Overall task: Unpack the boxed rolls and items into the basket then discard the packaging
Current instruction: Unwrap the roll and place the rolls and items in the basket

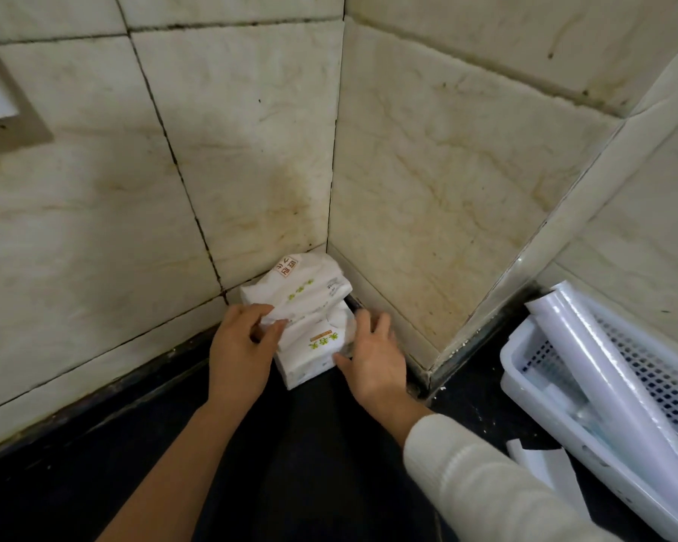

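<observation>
Several white tissue packs (302, 307) with green print are stacked in the corner of the dark countertop, against the tiled walls. My left hand (240, 346) pinches the wrapper of an upper pack at its left side. My right hand (372, 356) presses flat against the right side of the lower pack, fingers spread. At the right edge stands a white perforated basket (541, 389) holding long clear-wrapped rolls (619, 369).
Tiled walls close the corner on two sides. A white tiled post (564, 213) runs diagonally beside the basket. Pieces of white packaging (541, 463) lie on the dark counter (290, 444) in front of the basket.
</observation>
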A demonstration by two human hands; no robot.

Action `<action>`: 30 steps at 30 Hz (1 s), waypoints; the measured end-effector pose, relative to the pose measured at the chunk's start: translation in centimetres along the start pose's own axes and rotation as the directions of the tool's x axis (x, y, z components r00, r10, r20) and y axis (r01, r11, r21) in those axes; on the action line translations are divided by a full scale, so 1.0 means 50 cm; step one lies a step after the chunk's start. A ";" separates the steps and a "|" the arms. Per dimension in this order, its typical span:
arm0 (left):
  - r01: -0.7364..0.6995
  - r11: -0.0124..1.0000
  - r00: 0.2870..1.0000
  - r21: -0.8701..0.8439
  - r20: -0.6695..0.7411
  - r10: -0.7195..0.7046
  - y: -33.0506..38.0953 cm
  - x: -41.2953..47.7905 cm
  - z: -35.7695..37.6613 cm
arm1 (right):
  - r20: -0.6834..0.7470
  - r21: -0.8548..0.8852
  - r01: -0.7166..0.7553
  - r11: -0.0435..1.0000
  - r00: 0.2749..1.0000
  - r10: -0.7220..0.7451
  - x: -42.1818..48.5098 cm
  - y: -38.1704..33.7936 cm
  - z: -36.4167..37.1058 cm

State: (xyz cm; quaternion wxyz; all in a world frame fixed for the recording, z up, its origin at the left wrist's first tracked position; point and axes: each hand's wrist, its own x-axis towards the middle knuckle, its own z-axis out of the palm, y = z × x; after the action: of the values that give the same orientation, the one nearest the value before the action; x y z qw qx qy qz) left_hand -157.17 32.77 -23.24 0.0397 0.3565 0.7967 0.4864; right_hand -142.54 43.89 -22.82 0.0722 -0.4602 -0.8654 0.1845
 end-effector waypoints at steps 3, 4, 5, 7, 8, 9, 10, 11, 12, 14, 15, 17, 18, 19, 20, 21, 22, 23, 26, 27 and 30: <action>-0.006 0.999 1.000 0.053 0.024 0.005 -0.016 -0.004 0.001 | 0.103 0.302 -0.296 0.906 0.955 0.278 0.027 -0.021 0.016; -0.007 0.998 0.999 0.065 0.034 0.005 -0.021 -0.005 0.003 | 0.139 0.364 -0.330 0.871 0.944 0.300 0.035 -0.023 0.022; -0.007 0.997 0.999 0.073 0.044 0.004 -0.024 -0.006 0.004 | 0.163 0.408 -0.342 0.847 0.940 0.301 0.040 -0.023 0.028; -0.006 0.996 0.998 0.091 0.057 0.001 -0.027 -0.007 0.008 | 0.194 0.484 -0.340 0.806 0.940 0.280 0.047 -0.020 0.037; -0.009 0.995 0.998 0.104 0.061 0.003 -0.027 -0.007 0.011 | 0.225 0.531 -0.342 0.775 0.939 0.260 0.049 -0.017 0.039; -0.013 0.992 0.998 0.123 0.068 0.004 -0.027 -0.007 0.013 | 0.270 0.574 -0.349 0.740 0.935 0.232 0.049 -0.013 0.042; -0.013 0.989 0.997 0.145 0.076 0.002 -0.026 -0.007 0.015 | 0.314 0.600 -0.358 0.716 0.928 0.200 0.047 -0.008 0.043; -0.008 0.986 0.996 0.164 0.086 -0.006 -0.025 -0.007 0.017 | 0.346 0.603 -0.357 0.714 0.923 0.169 0.043 -0.002 0.041; 0.001 0.985 0.996 0.173 0.093 -0.017 -0.022 -0.008 0.017 | 0.361 0.588 -0.345 0.731 0.921 0.145 0.040 0.005 0.038; 0.024 0.985 0.995 0.171 0.087 -0.040 -0.014 -0.014 0.016 | 0.341 0.567 -0.288 0.772 0.935 0.098 0.029 0.023 0.024; 0.038 0.985 0.997 0.170 0.064 -0.049 -0.006 -0.020 0.014 | 0.322 0.569 -0.254 0.782 0.944 0.072 0.021 0.032 0.013; 0.060 0.986 0.998 0.158 -0.018 -0.058 0.017 -0.040 0.013 | 0.282 0.575 -0.190 0.796 0.959 0.026 -0.001 0.049 -0.016; 0.058 0.988 0.997 0.142 -0.055 -0.050 0.034 -0.054 0.015 | 0.259 0.574 -0.162 0.802 0.966 0.010 -0.015 0.059 -0.031; 0.039 0.991 0.997 0.124 -0.077 -0.030 0.052 -0.072 0.022 | 0.235 0.575 -0.137 0.807 0.972 -0.002 -0.031 0.072 -0.045; 0.011 0.994 0.997 0.108 -0.083 -0.002 0.072 -0.093 0.033 | 0.209 0.581 -0.113 0.806 0.978 -0.014 -0.049 0.088 -0.062; -0.018 0.995 0.997 0.095 -0.072 0.025 0.093 -0.116 0.048 | 0.179 0.585 -0.087 0.806 0.984 -0.024 -0.068 0.108 -0.080; -0.041 0.996 0.998 0.083 -0.046 0.045 0.114 -0.139 0.066 | 0.145 0.581 -0.057 0.812 0.989 -0.035 -0.088 0.131 -0.098; -0.059 0.995 0.998 0.074 -0.001 0.060 0.135 -0.163 0.086 | 0.107 0.562 -0.023 0.827 0.993 -0.045 -0.108 0.158 -0.116; -0.142 0.989 0.968 0.052 0.215 0.128 0.197 -0.232 0.156 | -0.022 0.452 0.040 0.891 0.999 -0.034 -0.161 0.252 -0.174; -0.187 0.981 0.944 0.054 0.286 0.164 0.217 -0.251 0.182 | -0.067 0.411 0.031 0.911 0.998 -0.003 -0.174 0.283 -0.194; -0.244 0.967 0.878 0.068 0.439 0.190 0.277 -0.290 0.264 | -0.186 0.347 -0.053 0.936 0.975 0.124 -0.197 0.375 -0.248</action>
State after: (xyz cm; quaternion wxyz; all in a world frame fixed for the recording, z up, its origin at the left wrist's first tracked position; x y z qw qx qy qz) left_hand -133.67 37.61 -23.11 0.1376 0.5437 0.7512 0.3481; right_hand -118.89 48.44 -18.19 0.2309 -0.4958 -0.7869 0.2856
